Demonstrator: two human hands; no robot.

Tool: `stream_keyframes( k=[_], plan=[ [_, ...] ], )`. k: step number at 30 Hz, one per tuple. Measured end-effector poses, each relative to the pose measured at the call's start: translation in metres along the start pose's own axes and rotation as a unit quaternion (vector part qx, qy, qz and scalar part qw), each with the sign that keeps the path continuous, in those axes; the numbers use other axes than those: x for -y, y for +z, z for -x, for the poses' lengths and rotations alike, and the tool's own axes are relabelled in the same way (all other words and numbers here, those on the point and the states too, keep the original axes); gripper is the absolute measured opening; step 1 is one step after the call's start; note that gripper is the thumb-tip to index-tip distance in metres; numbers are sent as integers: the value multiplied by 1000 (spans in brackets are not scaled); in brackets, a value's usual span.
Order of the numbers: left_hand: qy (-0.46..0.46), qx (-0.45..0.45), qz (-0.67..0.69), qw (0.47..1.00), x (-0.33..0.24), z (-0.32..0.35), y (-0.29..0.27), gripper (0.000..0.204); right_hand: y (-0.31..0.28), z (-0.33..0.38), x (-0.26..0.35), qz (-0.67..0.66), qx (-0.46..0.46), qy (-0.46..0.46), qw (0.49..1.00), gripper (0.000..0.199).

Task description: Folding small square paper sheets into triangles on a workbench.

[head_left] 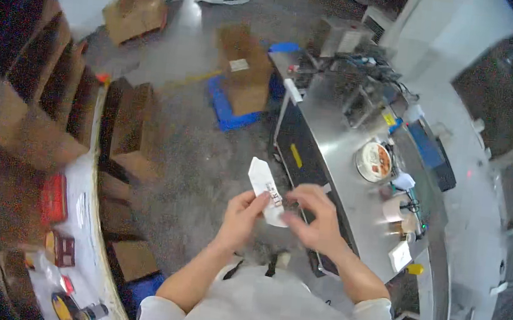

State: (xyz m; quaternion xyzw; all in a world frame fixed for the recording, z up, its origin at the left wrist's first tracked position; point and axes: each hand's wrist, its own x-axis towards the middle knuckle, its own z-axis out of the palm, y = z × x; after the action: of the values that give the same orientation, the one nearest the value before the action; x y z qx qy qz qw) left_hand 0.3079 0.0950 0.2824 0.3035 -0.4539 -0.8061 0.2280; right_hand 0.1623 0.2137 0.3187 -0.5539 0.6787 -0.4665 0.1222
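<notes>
A flat white paper piece (264,186) with a pointed far end and dark print is held out in front of my body, above the floor. My left hand (243,216) is closed on its left edge, thumb on top. On its right side is my right hand (318,219), slightly blurred, fingers and thumb apart. The right thumb comes close to the paper's near end; whether it touches cannot be made out.
To the right runs a steel table (336,144) with a round tub (374,161), a tape roll (394,209) and equipment. At left, a white-topped bench (87,255) carries a red box (55,198) and a tape dispenser (69,309). Cardboard boxes (244,65) stand ahead on a blue pallet (226,116).
</notes>
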Motion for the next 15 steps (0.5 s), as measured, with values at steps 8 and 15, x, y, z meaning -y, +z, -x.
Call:
stream_keyframes(
  k=[8,15],
  plan=[
    [10,-5,-196,980,-42,68,-160,28,159,-89,63,-178,310,190,914,21],
    [88,-293,-140,942,-41,154,-294,28,319,-117,128,-129,430,152,880,14]
  ],
)
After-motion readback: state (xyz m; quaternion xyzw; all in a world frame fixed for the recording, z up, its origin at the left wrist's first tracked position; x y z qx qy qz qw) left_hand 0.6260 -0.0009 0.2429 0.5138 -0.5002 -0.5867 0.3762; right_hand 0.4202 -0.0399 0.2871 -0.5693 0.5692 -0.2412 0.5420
